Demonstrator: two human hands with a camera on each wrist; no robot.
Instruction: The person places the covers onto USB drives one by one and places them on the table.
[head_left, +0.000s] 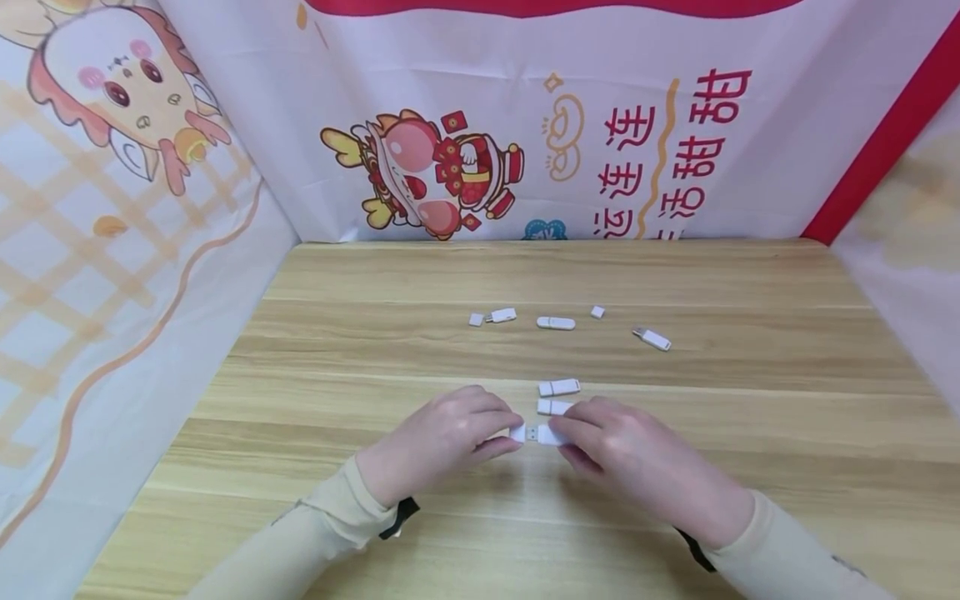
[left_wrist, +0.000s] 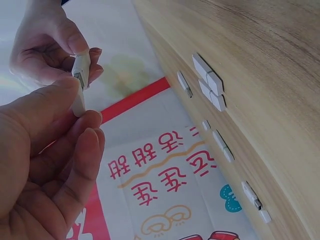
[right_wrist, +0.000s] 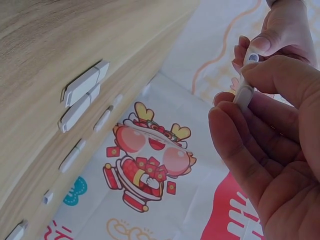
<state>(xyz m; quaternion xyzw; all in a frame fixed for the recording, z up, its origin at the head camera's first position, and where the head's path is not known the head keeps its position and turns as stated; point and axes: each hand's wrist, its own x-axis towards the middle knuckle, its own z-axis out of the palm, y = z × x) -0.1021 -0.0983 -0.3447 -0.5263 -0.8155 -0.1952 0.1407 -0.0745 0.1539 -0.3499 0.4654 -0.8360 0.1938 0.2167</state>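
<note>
Over the wooden table, my left hand (head_left: 450, 433) pinches a small white cap (head_left: 517, 433) between thumb and fingers. Facing it, my right hand (head_left: 630, 450) holds a white USB stick (head_left: 551, 435) by its body. The stick's metal connector (head_left: 532, 433) shows in the gap between cap and body in the head view. Just beyond the right fingers lie two capped white USB sticks, one (head_left: 559, 387) behind the other (head_left: 551, 407); the right hand partly hides the nearer one. In the left wrist view the held cap (left_wrist: 79, 106) and stick (left_wrist: 81, 65) line up.
Farther back on the table (head_left: 360, 333) lie an uncapped USB stick (head_left: 503, 316) beside a loose cap (head_left: 476, 319), a capped stick (head_left: 556, 323), another loose cap (head_left: 597, 312) and a second uncapped stick (head_left: 652, 338). A printed cloth (head_left: 570, 50) hangs behind the table's far edge.
</note>
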